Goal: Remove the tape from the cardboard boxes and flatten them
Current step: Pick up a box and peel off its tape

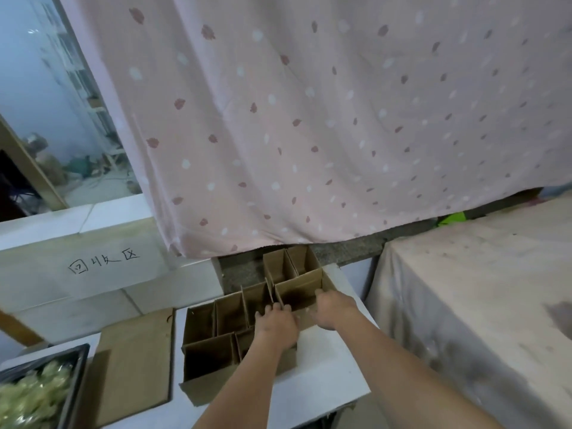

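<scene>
Head view, looking down on a white table (pixel 325 360) crowded with small open boxes (pixel 229 317), brown cardboard, packed side by side from near left to far right. Both bare hands reaching into the cluster, close together but not touching. Left hand (pixel 277 323) lying on the near edge of a middle box, fingers curled over its rim and gripping it. Right hand (pixel 335 306) just to the right, fingers hooked over the near wall of the larger box (pixel 297 289); thumb position hard to tell. No tape plainly visible on any box from this angle. Flat sheet of cardboard (pixel 136 363) lying on the near left of the table, probably one already flattened. Dark tray (pixel 75 376) of pale green stuff at the near left corner. Pink spotted curtain (pixel 309 119) hanging behind, cloth-covered surface (pixel 464 289) to the right, handwritten characters (pixel 103 261) on the ledge at far left. Step in hand, by the look of it: picking the next box out of the group. Next move likely calls for lifting one box free of its neighbours, then finding the taped seam, perhaps underneath, before pressing it flat.
</scene>
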Demonstrator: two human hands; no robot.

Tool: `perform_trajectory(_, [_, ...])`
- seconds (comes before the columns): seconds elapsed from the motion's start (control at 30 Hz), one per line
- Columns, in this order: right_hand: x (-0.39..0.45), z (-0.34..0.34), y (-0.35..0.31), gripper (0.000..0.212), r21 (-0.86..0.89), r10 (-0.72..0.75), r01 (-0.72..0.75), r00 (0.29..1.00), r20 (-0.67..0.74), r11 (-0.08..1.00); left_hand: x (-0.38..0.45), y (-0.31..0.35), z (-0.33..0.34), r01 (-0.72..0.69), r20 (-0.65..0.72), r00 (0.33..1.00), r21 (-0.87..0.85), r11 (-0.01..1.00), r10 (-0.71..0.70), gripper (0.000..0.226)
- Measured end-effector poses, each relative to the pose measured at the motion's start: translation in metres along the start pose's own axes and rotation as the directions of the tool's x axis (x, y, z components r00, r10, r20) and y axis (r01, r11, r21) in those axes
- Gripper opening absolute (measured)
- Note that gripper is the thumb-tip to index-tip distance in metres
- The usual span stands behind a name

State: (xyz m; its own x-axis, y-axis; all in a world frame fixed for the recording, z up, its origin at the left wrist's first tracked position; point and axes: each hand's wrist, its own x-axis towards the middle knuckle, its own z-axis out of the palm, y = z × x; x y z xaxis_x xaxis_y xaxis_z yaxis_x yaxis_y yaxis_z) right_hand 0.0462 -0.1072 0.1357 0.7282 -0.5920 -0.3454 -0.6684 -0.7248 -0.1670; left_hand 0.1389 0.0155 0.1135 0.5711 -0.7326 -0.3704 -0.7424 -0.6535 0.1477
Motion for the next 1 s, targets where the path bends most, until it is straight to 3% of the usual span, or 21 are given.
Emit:
perform_trajectory(0.23, [0.047, -0.014, 0.016, 0.044, -0.058, 0.005, -0.007, 1.000, -0.022, 0.998, 0.055, 0.008, -0.007, -0.046, 0.005, 0.999, -0.003, 0.999, 0.046, 0.049])
perform_trajectory(0.63, [0.102, 0.006, 0.055, 0.039, -0.059, 0.105, -0.099, 0.989, 0.107, 0.993, 0.110, 0.023, 0.031, -0.079, 0.127, 0.988, -0.045, 0.996, 0.084, 0.048])
perform_trajectory(0.77, [0.126, 0.014, 0.063, 0.041, 0.018, 0.097, -0.101, 0.985, 0.144, 0.995, 0.131, 0.033, 0.037, -0.055, 0.132, 0.989, -0.041, 0.998, 0.060, 0.055])
perform_trajectory(0.87, [0.145, 0.022, 0.071, 0.041, 0.194, 0.142, -0.166, 0.981, 0.132, 0.967, 0.142, 0.040, 0.047, -0.034, 0.141, 0.989, -0.065, 0.997, 0.042, 0.058])
perform_trajectory(1.0, [0.166, 0.038, 0.082, 0.060, 0.350, 0.203, -0.251, 0.965, 0.166, 0.903, 0.152, 0.051, 0.068, -0.007, 0.181, 0.983, -0.053, 0.999, 0.017, 0.054])
